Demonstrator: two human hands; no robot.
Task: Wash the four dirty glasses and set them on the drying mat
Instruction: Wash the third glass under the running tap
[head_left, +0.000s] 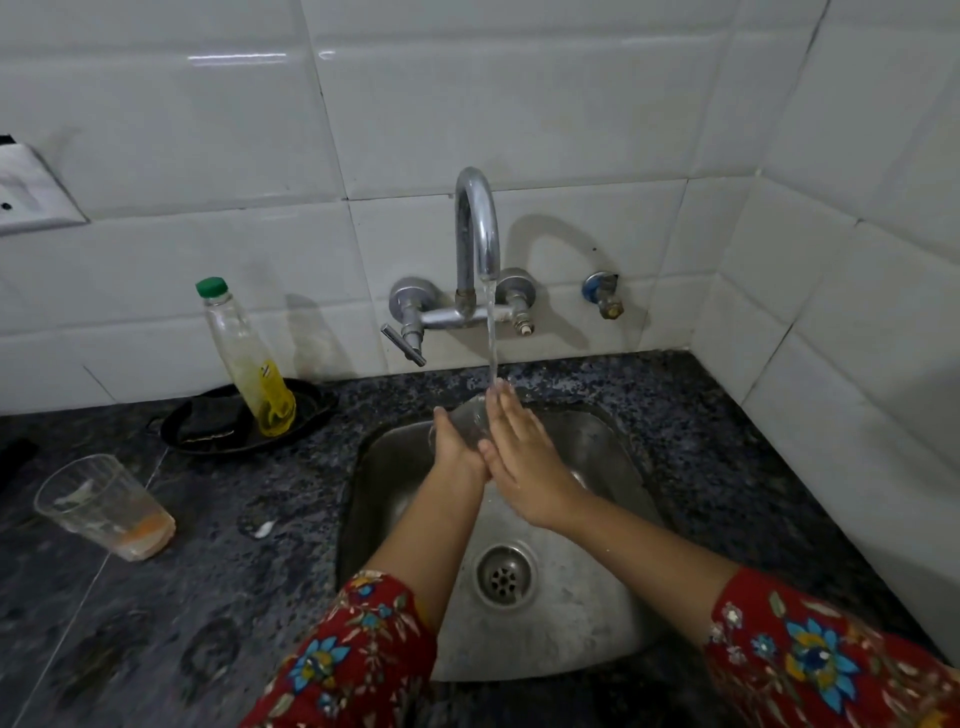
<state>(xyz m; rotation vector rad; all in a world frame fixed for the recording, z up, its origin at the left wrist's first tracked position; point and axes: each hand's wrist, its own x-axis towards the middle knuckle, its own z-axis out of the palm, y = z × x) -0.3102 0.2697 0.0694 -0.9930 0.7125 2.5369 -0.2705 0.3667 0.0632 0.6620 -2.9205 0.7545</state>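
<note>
I hold a clear glass (464, 422) over the steel sink (618, 467), between my two hands and right under the water stream (491, 338) that falls from the curved tap (476, 228). My left hand (456, 451) grips it from the left and from below. The thumb lies up along its near side, and the other fingers wrap round behind it, where the wet glass blurs them. My right hand (522, 462) lies flat against the right side of the glass with its fingers (511, 415) straight and close together, pressing on it and closed round nothing. Their tips reach up into the falling water. The heels of my two hands touch just below the glass.

Well off to the left of my left fingers, a second glass (104, 506) stands on the dark speckled table (234, 571), with orange dregs in its bottom. Beyond it, nearer the tiled wall (519, 104), a black tray (311, 410) holds a dish soap bottle (244, 358) with a green cap and a little yellow liquid, and a dark scrubber (208, 423) lies beside it. The sink drain (505, 574) lies below my hands, between my forearms, and my red flowered sleeves (353, 660) show at the bottom edge.
</note>
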